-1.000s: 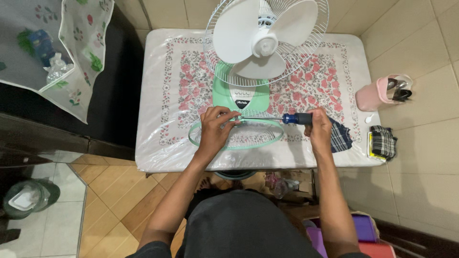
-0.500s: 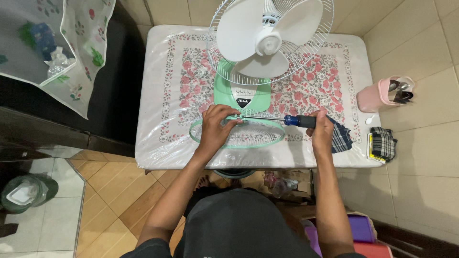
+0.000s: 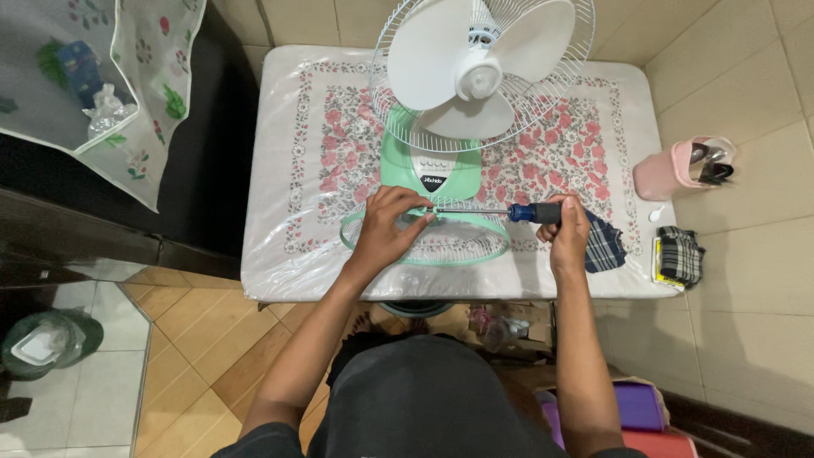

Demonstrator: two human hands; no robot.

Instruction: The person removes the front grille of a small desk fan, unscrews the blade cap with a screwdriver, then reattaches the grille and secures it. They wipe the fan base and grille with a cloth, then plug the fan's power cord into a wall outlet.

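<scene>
The right hand is clamped on the screwdriver handle. The left hand grips the green fan guard, where the screwdriver tip meets it, on the counter.

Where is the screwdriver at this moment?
In the head view, the screwdriver lies level over the front grille near the table's front edge. The right hand grips its handle; its tip meets the left hand.

mint-green fan, floral tablecloth
</scene>
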